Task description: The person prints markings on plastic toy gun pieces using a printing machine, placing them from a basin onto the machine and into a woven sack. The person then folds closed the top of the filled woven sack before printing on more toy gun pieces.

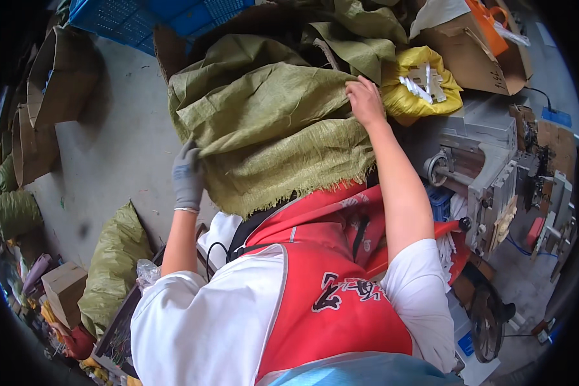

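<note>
A large green woven sack [264, 109] with a frayed edge lies across my lap, its upper layer folded back in loose creases. My left hand [188, 177], in a grey glove, is closed on the sack's left edge; its fingertips are partly hidden by the cloth. At the sack's right edge, my bare right hand [365, 101] pinches the cloth with bent fingers. Below the fringe shows my red apron [341, 283]. Just beyond my right hand stands a yellow bag [431, 103] with white plastic pieces [424, 82] in its mouth.
A blue crate [174, 22] stands at the far left, cardboard boxes [67, 77] along the left side. Right of me is a grey metal machine [469, 154] with a handwheel, near a black fan [487, 321]. A filled green sack [116, 264] lies at lower left.
</note>
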`<state>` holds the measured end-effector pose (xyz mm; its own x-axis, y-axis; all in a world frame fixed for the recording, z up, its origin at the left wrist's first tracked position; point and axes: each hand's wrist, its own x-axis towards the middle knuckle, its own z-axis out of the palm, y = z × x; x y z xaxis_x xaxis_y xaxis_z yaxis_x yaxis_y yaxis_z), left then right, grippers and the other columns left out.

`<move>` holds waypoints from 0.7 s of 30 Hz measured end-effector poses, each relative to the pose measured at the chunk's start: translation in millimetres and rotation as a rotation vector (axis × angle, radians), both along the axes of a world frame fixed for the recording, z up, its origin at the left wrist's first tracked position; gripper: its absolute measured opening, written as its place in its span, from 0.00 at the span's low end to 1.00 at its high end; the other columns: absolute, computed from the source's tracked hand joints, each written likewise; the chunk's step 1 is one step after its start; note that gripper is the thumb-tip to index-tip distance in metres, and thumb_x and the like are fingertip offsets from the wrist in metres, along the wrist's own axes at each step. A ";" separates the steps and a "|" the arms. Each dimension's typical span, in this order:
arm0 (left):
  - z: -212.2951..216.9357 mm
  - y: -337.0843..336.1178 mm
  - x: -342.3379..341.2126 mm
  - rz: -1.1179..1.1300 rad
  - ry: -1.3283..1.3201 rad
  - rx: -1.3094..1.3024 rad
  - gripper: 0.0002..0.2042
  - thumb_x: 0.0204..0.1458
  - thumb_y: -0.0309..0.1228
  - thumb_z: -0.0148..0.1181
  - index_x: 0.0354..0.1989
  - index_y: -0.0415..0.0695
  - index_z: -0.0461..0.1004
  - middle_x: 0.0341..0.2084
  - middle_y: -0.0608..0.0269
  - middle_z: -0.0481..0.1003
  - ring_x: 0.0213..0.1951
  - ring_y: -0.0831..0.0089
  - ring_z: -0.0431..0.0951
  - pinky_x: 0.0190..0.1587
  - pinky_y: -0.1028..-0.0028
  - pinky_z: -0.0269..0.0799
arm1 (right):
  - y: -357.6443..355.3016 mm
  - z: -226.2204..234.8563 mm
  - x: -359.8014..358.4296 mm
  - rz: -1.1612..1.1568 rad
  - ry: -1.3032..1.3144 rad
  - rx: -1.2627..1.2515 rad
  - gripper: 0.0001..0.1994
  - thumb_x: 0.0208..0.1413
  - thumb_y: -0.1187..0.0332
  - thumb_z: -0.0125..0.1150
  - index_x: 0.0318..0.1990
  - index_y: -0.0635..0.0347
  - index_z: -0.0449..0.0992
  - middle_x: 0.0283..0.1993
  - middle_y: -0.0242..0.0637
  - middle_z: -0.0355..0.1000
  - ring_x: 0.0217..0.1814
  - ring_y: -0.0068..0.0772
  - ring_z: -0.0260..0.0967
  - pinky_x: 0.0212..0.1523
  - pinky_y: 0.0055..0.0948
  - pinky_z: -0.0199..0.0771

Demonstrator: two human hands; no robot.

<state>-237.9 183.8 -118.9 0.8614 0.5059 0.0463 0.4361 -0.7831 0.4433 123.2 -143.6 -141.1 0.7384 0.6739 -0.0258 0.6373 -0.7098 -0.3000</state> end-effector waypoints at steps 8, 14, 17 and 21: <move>17.7 18.9 -4.1 0.290 -0.133 -0.642 0.13 0.61 0.27 0.54 0.51 0.38 0.76 0.39 0.60 0.82 0.41 0.73 0.79 0.47 0.72 0.73 | -25.5 13.0 -20.0 0.256 -0.215 -0.042 0.16 0.46 0.75 0.63 0.45 0.48 0.77 0.70 0.31 0.58 0.73 0.45 0.52 0.71 0.46 0.57; 69.4 16.0 -11.9 0.262 -0.097 -0.944 0.17 0.63 0.32 0.56 0.56 0.33 0.73 0.44 0.66 0.78 0.45 0.80 0.75 0.50 0.76 0.72 | 13.9 -15.2 -3.2 -0.306 -0.122 0.372 0.28 0.50 0.70 0.65 0.61 0.50 0.64 0.51 0.42 0.75 0.58 0.48 0.70 0.60 0.48 0.64; 75.3 9.1 -19.4 0.241 -0.026 -1.103 0.19 0.63 0.35 0.58 0.56 0.34 0.73 0.45 0.66 0.78 0.45 0.80 0.75 0.51 0.77 0.71 | 15.1 -3.2 13.3 -0.233 0.194 0.555 0.14 0.61 0.66 0.57 0.53 0.57 0.69 0.41 0.49 0.77 0.47 0.57 0.74 0.47 0.45 0.71; 73.4 0.9 -25.6 0.175 0.177 -1.294 0.21 0.62 0.41 0.60 0.55 0.35 0.74 0.46 0.68 0.78 0.46 0.80 0.75 0.52 0.76 0.71 | -49.1 91.1 -6.5 0.098 0.632 0.160 0.13 0.65 0.63 0.54 0.45 0.64 0.77 0.35 0.38 0.76 0.34 0.27 0.71 0.37 0.29 0.71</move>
